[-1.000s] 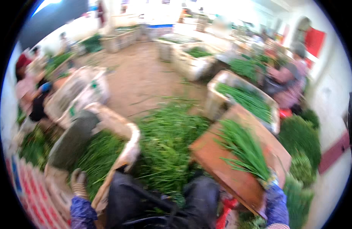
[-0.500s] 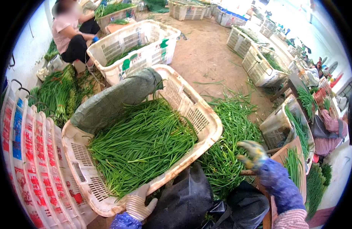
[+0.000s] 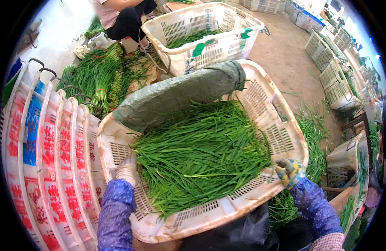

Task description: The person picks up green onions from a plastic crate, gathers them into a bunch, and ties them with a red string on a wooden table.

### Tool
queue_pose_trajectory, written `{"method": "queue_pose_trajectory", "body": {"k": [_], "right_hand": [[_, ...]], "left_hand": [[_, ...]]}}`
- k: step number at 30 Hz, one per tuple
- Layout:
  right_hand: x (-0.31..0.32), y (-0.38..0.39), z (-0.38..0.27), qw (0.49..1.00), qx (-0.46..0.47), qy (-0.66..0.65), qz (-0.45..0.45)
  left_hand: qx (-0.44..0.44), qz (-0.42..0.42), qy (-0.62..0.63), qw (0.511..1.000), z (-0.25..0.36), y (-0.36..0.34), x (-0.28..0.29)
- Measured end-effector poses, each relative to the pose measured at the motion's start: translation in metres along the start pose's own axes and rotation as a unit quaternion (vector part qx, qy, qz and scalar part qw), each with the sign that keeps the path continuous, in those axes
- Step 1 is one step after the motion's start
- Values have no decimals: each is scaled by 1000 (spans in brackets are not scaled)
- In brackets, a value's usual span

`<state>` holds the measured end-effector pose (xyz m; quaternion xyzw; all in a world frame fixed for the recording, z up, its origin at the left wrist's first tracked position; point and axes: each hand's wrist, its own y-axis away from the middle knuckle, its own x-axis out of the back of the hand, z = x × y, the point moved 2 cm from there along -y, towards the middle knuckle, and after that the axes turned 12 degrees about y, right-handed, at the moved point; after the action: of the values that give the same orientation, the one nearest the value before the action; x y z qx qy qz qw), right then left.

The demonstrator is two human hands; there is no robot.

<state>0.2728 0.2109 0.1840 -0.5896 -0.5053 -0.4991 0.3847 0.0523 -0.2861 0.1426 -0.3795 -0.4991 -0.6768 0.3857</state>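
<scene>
A dirty white slotted basket [image 3: 264, 104] sits close before me, holding loose long green leaves [image 3: 201, 152], with a folded grey-green woven sheet [image 3: 176, 90] along its far side. My left hand [image 3: 126, 170], in a pale striped glove, is inside the left end beside the leaves, its fingers extended upward and partly tucked among them. My right hand [image 3: 289, 170], in a yellow-and-grey glove, is at the right end by the leaves and basket wall, its fingers loosely bent and apart.
Red-lettered stacked crates [image 3: 55, 175] stand left. Behind are bundled greens [image 3: 88, 79], another basket [image 3: 180, 56] and a seated co-worker [image 3: 124, 25]. Crates [image 3: 339, 88] line the dirt floor [image 3: 281, 46] at right; loose greens and a board [image 3: 341, 198] lie beside me.
My view has turned left toward the near basket. My right hand has moved from over the floor greens to the basket's right end; my left hand from the near rim into its left end.
</scene>
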Motion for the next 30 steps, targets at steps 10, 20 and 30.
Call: {"method": "queue_pose_trajectory", "body": {"k": [10, 20, 30], "right_hand": [[7, -11, -11, 999, -7, 39, 9], [-3, -6, -4, 1000, 1, 25, 11], [-9, -19, -1, 985, -40, -2, -169]], "left_hand": [[59, -151, -110, 981, 4, -105, -31], [151, -246, -58, 956, 17, -113, -37], [72, 60, 54, 994, 9, -53, -119]]}}
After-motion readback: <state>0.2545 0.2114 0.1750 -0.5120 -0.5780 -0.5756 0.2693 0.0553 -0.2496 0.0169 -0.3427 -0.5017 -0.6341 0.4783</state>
